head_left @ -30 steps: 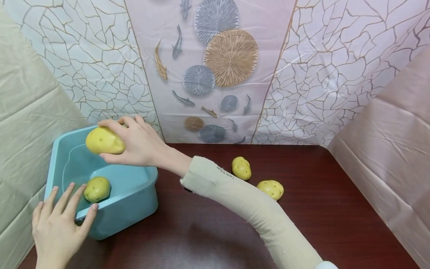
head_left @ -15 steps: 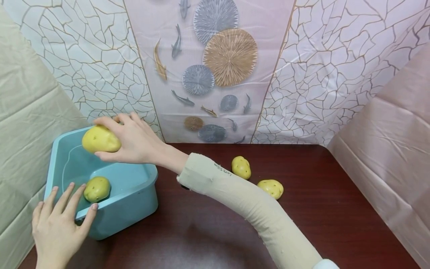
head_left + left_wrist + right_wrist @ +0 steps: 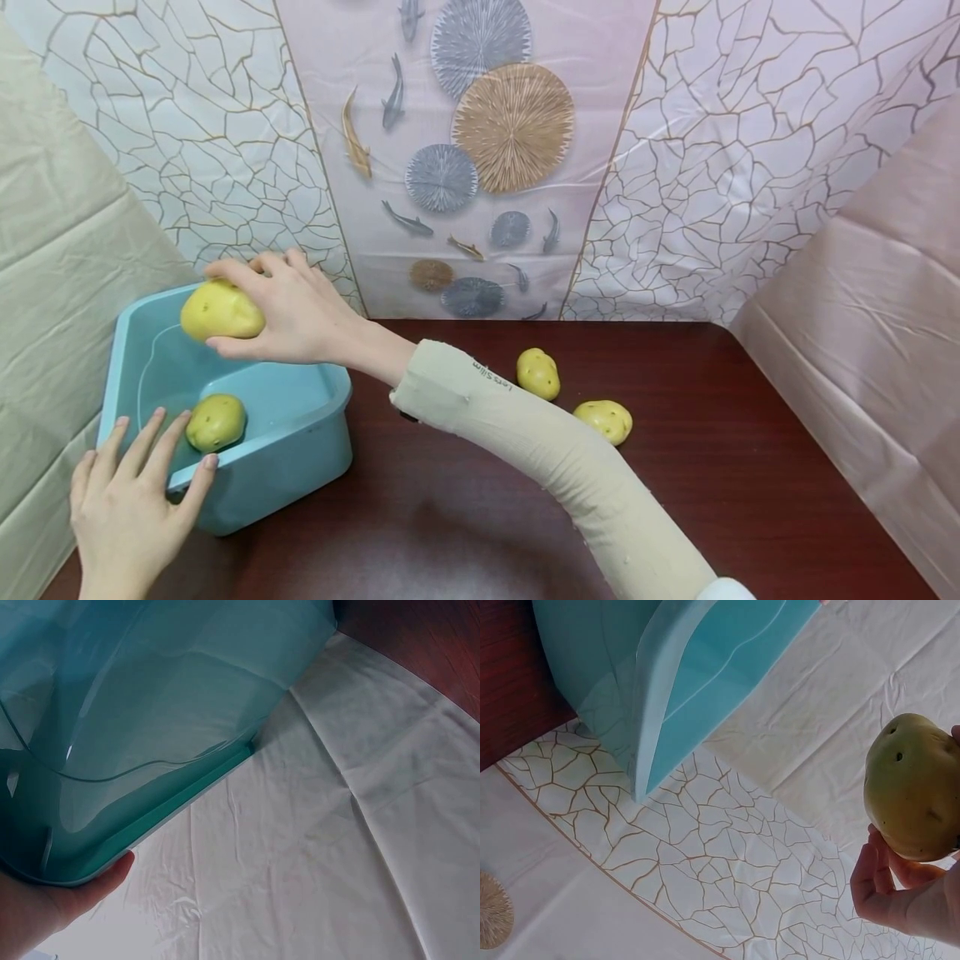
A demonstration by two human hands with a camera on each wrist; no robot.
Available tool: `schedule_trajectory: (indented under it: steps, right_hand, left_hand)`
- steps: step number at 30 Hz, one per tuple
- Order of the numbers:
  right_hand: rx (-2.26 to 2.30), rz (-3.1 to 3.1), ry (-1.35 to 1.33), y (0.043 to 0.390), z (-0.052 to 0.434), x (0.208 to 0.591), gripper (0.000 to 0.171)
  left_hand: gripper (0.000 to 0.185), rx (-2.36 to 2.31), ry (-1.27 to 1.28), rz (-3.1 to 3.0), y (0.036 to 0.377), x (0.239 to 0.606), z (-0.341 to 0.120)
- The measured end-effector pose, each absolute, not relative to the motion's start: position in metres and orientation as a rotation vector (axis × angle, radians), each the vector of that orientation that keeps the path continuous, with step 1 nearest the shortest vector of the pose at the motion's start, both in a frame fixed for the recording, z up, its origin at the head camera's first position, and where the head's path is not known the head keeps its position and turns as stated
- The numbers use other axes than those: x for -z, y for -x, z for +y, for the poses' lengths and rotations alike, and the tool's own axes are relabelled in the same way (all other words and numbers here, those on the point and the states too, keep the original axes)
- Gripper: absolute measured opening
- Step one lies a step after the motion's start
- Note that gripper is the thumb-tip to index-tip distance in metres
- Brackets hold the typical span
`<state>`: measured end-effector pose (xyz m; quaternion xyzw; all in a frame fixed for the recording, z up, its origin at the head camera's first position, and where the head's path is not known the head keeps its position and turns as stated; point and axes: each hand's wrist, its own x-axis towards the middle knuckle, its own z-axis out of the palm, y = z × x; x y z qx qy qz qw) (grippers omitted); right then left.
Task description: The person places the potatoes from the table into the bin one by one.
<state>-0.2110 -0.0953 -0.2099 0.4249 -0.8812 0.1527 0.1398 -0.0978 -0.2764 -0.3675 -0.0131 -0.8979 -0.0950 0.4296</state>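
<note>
Up over the back of a light blue plastic bin, my right hand grips a yellow potato between thumb and fingers. The right wrist view shows the same potato raised beside the bin's rim. Inside the bin a second potato lies on the floor near the front wall. My left hand rests at the bin's near left rim, fingers spread and fairly straight. In the left wrist view, part of this hand touches the rim.
Two more potatoes lie on the dark red-brown table, one towards the back and one nearer, by my right sleeve. A patterned cloth hangs behind the table, with plain cloth at the sides.
My right hand has shifted slightly left and up with the potato, slowing over the last half second. The left hand, the bin and the other potatoes stay put.
</note>
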Motion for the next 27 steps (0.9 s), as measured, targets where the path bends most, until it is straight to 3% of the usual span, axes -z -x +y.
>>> schedule_trajectory:
  steps: [27]
  right_hand:
    - [-0.423, -2.525, -1.247, 0.2192, -0.0963, 0.2178, 0.059]
  left_hand:
    - [0.074, 0.236, 0.045, -2.228, 0.0980, 0.3675, -0.2764]
